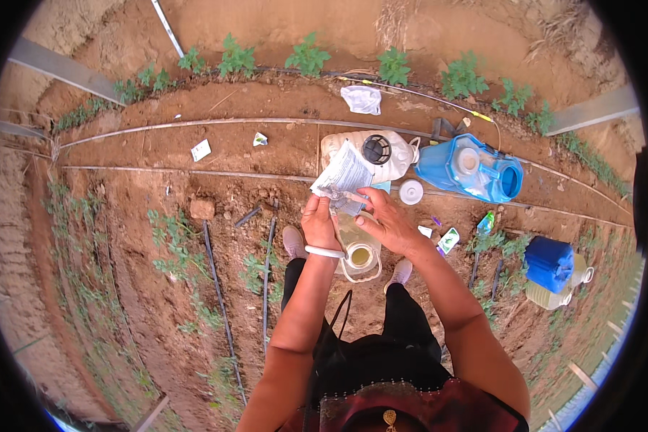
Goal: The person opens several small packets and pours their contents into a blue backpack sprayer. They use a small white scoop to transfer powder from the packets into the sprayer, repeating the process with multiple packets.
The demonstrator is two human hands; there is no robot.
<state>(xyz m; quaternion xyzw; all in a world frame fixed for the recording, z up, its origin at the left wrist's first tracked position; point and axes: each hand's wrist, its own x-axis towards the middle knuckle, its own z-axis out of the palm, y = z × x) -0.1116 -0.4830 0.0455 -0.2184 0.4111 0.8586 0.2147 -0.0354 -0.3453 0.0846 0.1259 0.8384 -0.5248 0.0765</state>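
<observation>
Pinching one packet (pixel 347 167): left hand (pixel 320 226), fingers clamped; right hand (pixel 389 222), fingers unclear; one jug (pixel 357 236) below, two shoes (pixel 294 242).

We tag a dark red-and-black top (pixel 439 405), pale studs (pixel 367 389) dotting its far edge, both arms bare beyond it. Gold-coloured pendant (pixel 389 417) lies over the top. Past the top: black trousers (pixel 410 315), then pale pinkish shoes (pixel 401 273); white bracelet (pixel 325 252) rings the left wrist.

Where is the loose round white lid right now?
In the head view, the white lid lies right of centre, just beyond the right hand and close to the left end of the blue tank.
</observation>
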